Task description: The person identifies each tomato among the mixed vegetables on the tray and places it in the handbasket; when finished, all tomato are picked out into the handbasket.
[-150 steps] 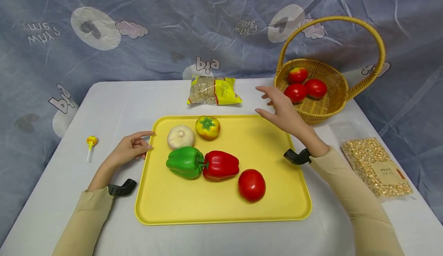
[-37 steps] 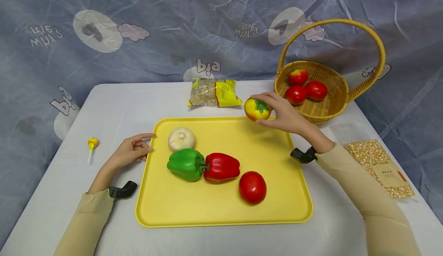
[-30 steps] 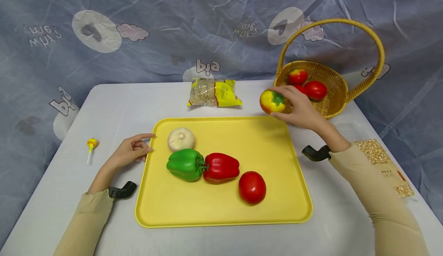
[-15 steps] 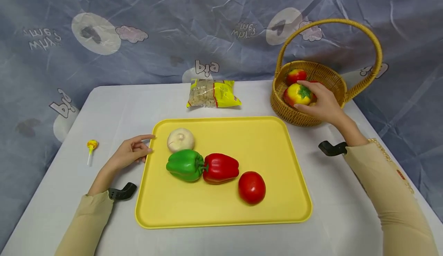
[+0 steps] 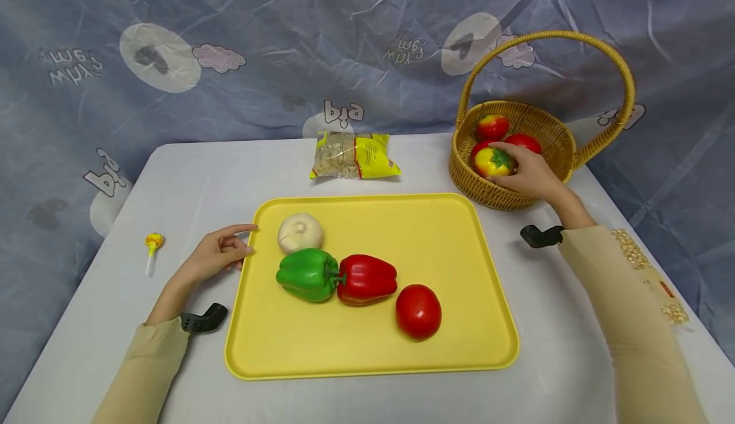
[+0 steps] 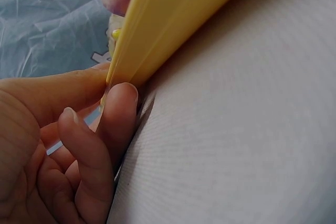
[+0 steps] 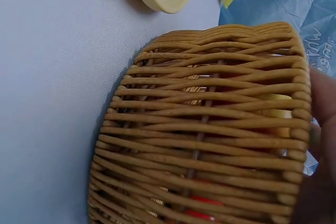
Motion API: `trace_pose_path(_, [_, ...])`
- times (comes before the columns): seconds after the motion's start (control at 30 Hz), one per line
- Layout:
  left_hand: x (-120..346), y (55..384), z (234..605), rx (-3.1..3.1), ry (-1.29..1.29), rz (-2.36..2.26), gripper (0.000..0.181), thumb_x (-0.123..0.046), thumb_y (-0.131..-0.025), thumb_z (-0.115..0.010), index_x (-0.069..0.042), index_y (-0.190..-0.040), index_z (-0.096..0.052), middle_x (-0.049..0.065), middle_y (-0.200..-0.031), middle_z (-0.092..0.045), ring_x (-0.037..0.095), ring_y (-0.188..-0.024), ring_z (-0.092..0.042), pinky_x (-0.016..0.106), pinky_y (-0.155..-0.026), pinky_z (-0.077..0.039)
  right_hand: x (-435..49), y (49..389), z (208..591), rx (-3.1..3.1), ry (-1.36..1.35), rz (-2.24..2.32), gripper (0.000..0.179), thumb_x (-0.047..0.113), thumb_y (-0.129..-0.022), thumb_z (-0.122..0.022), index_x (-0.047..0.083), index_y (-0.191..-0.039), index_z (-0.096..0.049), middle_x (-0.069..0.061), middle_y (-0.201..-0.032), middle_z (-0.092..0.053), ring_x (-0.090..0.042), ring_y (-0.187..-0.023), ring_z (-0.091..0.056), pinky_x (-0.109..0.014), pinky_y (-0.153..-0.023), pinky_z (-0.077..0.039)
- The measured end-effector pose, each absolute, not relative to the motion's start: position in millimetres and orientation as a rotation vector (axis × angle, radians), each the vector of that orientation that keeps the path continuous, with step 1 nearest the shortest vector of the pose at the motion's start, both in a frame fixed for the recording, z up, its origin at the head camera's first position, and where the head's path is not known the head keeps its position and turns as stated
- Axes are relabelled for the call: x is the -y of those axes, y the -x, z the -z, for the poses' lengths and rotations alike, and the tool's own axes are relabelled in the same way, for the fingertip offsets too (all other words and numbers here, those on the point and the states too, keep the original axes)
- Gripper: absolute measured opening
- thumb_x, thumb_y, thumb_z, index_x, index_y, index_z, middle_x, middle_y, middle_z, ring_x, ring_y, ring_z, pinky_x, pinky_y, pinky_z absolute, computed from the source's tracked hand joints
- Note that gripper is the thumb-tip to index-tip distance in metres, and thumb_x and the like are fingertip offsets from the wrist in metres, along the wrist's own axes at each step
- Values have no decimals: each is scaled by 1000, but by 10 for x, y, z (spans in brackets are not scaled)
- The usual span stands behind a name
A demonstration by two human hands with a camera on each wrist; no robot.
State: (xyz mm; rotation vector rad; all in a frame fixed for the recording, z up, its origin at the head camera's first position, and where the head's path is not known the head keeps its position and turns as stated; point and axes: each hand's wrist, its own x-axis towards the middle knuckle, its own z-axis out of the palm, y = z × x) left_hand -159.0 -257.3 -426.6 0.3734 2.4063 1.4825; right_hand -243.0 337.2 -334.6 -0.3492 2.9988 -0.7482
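Table: white, lower part of the frame, bearing the items below.
Tray (image 5: 344, 198): yellow, centre, long axis left to right; holds white vegetable (image 5: 300, 233), green pepper (image 5: 307, 275), red pepper (image 5: 367, 280) and large tomato (image 5: 418, 312).
Basket (image 5: 488, 193): wicker, upper right, handle arched overhead; three red fruits (image 5: 491, 128) inside.
Basket filling: judged partly done; three pieces in, a fourth within the mouth but not yet released. Left to do, by judgement: letting it go. Whether the tray's pieces belong there too cannot be told.
Grain bag (image 5: 630, 250): right edge, partly hidden by a sleeve.
Right hand (image 5: 536, 172): upper right; thumb and fingers pinch the yellow tomato (image 5: 488, 165).
Left hand (image 5: 215, 255): left of centre; tray rim lightly pinched between its digits.
Yellow tomato, place: inside the basket, upper right; its yellow shows through the weave in the right wrist view. Contact with the fruits beneath: cannot be told.
Yellow tomato, pointing: leafy cap toward the right of the frame, at the palm; body round, no clear long axis.
Lollipop (image 5: 153, 243): left, stick pointing down the frame.
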Motion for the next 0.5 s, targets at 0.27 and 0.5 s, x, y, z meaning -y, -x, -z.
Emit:
trace_pose_path(0.27, [2569, 1589, 4266, -2395, -370, -1495, 51, -11, -91, -60, 2, -136, -42, -13, -69, -61, 5, -52, -54, 22, -46, -42, -3299, 2617, 3441, -2984, 408, 749, 62, 14, -82, -68, 9, -138, -42, -27, -130, -45, -41, -115, -41, -61, -100, -33])
trace_pose_path(0.5, [2568, 1593, 4257, -2390, -367, -1501, 51, -11, -91, -61, 2, -136, -42, -13, -69, -62, 5, -52, -54, 22, -46, -42, -3193, 2713, 3484, -2996, 425, 735, 58, 9, -82, -66, 4, -136, -44, -28, -124, -43, -39, -111, -40, -57, -99, -36])
